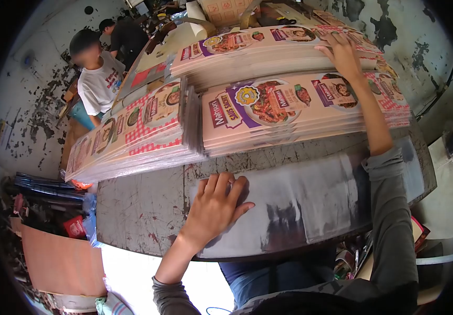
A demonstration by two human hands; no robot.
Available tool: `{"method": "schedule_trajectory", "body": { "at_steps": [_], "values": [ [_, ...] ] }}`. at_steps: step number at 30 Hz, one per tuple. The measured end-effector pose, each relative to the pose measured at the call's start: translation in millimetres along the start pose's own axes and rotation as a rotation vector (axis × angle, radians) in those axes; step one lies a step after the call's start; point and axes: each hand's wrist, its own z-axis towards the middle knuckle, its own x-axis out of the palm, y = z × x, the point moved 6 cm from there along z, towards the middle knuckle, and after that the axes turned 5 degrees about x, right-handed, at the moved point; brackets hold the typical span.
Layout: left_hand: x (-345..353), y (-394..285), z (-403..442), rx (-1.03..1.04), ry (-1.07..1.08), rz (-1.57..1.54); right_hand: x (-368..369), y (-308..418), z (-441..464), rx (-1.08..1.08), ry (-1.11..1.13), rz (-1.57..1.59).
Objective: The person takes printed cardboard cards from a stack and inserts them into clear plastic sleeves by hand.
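Observation:
My left hand lies palm down on the left end of a flat pile of clear plastic sleeves, thumb apart and fingers slightly bent, grasping nothing. Reaching far forward, my right hand rests with spread fingers on the back stack of printed cardboard sheets. These carry food pictures and the word Mahsuri. A similar front stack lies between that stack and the sleeves, beneath my right forearm. To its left, another stack of printed sheets sits at an angle, with shiny plastic along its edges.
All this stands on a worn grey table with a rounded edge. One person in a white shirt and another in dark clothes are at the far left. A brown board and dark bundles lie lower left.

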Motion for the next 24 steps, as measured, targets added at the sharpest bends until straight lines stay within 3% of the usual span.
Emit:
{"method": "schedule_trajectory", "body": {
  "at_steps": [14, 16, 22, 24],
  "values": [
    [2.7, -6.8, 3.2, -0.048, 0.003, 0.017, -18.6, 39.2, 4.8, 0.004, 0.062, -0.137],
    [-0.8, -5.1, 3.1, -0.097, -0.063, -0.12, -16.1, 42.0, 4.0, 0.007, 0.108, -0.173],
    [1.9, -4.5, 2.3, -0.158, -0.083, -0.155, -2.8, 42.0, -5.5, 0.214, 0.27, -0.135],
    [-0.1, -3.6, 3.8, -0.131, -0.133, -0.09, 2.2, 40.6, -10.9, 0.171, 0.063, -0.176]
  ]
}}
